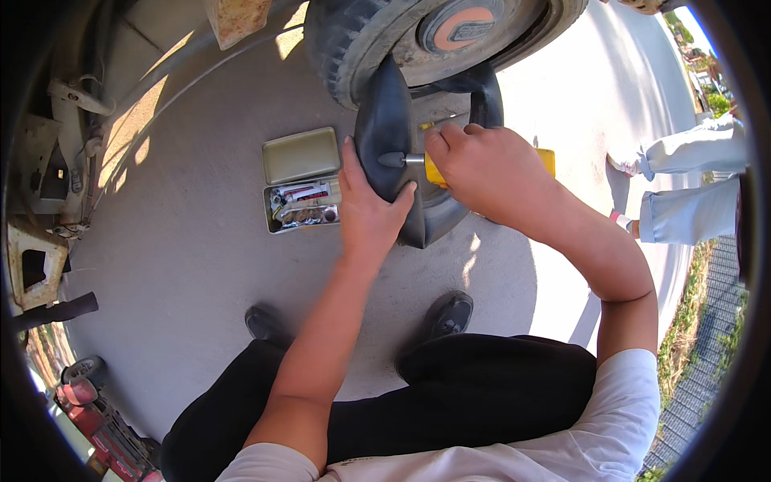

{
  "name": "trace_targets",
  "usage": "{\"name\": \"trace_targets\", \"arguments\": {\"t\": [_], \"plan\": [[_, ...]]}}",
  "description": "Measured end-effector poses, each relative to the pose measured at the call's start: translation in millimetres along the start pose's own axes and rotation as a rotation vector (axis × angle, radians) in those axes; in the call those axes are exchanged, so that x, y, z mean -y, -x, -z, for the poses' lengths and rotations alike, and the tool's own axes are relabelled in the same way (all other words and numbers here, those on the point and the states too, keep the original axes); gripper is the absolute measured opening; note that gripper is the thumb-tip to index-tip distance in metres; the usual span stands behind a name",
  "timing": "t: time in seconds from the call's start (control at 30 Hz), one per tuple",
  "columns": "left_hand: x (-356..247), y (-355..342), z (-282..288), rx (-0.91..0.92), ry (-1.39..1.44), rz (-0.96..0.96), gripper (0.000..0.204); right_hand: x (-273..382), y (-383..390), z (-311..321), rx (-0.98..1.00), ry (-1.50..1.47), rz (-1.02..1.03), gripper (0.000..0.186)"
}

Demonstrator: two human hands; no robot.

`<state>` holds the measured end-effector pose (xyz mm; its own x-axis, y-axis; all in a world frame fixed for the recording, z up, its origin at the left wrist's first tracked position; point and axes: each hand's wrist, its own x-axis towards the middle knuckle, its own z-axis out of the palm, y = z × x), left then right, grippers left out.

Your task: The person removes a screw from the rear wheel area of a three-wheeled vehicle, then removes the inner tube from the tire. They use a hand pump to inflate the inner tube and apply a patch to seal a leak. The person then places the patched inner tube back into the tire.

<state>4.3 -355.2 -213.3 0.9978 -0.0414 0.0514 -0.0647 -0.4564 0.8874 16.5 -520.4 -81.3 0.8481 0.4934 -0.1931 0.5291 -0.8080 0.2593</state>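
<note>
My left hand (373, 197) grips a black rubber inner tube (379, 104), thumb and fingers around its near section. My right hand (494, 173) is wrapped around a yellow power tool (543, 161), whose grey cone-shaped bit (392, 160) meets the tube's surface just above my left thumb. The tube hangs from below a dusty tyre (341, 60) with a wheel hub. Left of my hands, an open tin (299, 155) on the pavement holds small tubes and patches. A thin tool with a yellow handle (427, 126) lies behind the power tool, partly hidden.
Concrete pavement (169, 265) surrounds me, with my black shoes below. A metal vehicle frame (36, 257) lines the left edge, red machinery (96, 426) at lower left. Another person's legs in light jeans (683, 213) stand at right, beside a grass strip and grating.
</note>
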Motion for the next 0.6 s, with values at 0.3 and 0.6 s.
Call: {"name": "trace_targets", "arguments": {"t": [0.3,0.6], "plan": [[-2,1,-4,-0.014,-0.004,-0.027,0.109,-1,4,-3,-0.029,0.003,-0.013,0.039],[4,1,-6,-0.046,-0.011,-0.067,0.109,-1,8,-3,-0.010,0.011,-0.037,0.041]]}}
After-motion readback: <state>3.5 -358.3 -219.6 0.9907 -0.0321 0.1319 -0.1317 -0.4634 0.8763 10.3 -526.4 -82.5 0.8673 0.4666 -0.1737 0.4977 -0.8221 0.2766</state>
